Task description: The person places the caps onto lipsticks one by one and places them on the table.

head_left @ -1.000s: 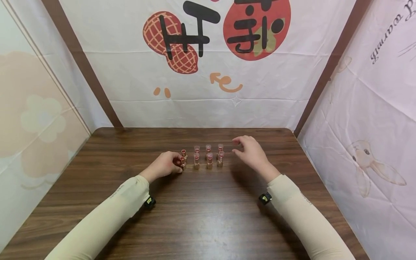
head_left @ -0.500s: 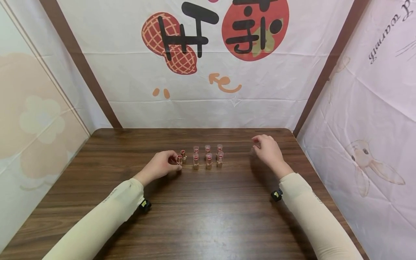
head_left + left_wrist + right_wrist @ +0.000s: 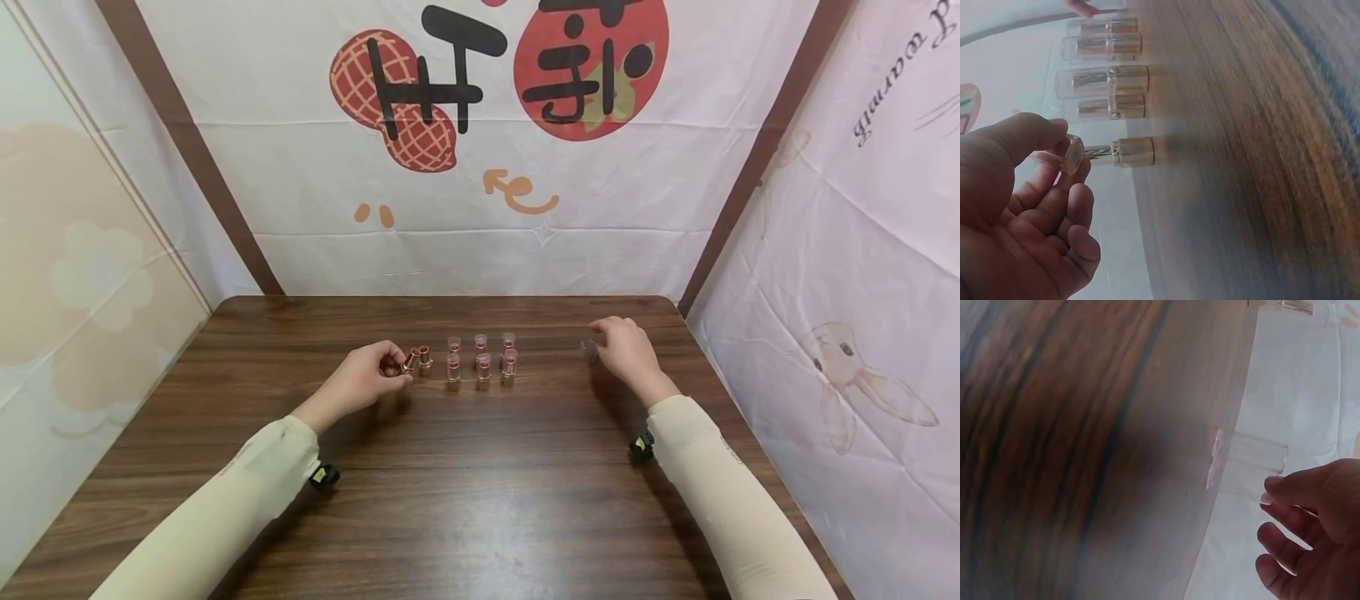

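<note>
In the head view my left hand (image 3: 363,375) pinches an uncapped lipstick (image 3: 410,360) between thumb and fingers, its red top leaning right. The left wrist view shows the flat gold base (image 3: 1074,155) of that lipstick turned toward the camera. Beside it a second uncapped lipstick (image 3: 425,358) stands upright on the table. Off to the right, my right hand (image 3: 628,350) pinches the end of a clear cap (image 3: 1238,484) with thumb and forefinger. Another clear cap (image 3: 1257,451) stands right against it in the right wrist view.
Several capped lipsticks stand upright in two rows mid-table, among them a front one (image 3: 453,372) and one at the right end (image 3: 509,367). The brown wooden table (image 3: 480,483) ends at a printed white cloth (image 3: 450,258) behind.
My left hand has drawn its lipstick left, away from the rows, and tilted it. My right hand has moved right, and a clear cap now shows at its fingertips.
</note>
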`<state>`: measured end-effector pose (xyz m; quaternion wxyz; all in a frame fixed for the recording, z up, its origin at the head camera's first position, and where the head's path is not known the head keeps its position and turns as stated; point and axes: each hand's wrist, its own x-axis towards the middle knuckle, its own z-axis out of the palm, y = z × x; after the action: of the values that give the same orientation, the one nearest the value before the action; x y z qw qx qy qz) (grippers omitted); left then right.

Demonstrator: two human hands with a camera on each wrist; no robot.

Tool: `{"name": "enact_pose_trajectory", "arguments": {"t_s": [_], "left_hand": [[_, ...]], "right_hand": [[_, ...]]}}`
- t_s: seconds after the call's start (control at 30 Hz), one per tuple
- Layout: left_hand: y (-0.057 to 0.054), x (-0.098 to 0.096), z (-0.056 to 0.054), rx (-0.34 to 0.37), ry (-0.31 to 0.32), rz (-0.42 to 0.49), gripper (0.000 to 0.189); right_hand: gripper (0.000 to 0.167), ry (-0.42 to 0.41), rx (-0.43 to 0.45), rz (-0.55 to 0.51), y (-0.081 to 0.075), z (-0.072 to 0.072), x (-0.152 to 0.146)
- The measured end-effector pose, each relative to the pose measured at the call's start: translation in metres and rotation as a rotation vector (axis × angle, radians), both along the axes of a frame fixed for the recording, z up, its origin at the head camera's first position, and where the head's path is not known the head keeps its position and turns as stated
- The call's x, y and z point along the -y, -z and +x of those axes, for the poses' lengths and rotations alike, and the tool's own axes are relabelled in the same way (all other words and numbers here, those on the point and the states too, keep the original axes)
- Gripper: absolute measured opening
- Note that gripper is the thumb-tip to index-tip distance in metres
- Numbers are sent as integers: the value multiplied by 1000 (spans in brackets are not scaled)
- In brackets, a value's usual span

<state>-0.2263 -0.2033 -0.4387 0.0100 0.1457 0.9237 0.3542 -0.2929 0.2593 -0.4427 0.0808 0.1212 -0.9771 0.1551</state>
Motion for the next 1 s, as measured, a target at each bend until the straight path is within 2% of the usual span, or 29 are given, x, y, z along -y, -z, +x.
{"name": "enact_pose_trajectory", "arguments": {"t_s": [0.23, 0.5, 0.6, 0.77, 0.9, 1.0], "left_hand": [[-4, 1, 6, -26, 14, 27, 24], [-11, 3, 11, -28, 28, 53, 24], [-14, 5, 12, -21, 32, 63, 23], [-19, 7, 14, -30, 30, 87, 24], [-21, 7, 14, -51, 32, 119, 25], [-23, 6, 15, -70, 33, 140, 25]], "right_hand": [[28, -3, -33, 41, 7, -5, -4], [28, 10, -13, 11, 8, -4, -7], [27, 30, -32, 3, 5, -3, -10], [23, 76, -118, -31, -5, 0, -12], [25, 81, -173, -95, -12, 4, -8], [27, 71, -182, -164, -19, 9, -3]]}}
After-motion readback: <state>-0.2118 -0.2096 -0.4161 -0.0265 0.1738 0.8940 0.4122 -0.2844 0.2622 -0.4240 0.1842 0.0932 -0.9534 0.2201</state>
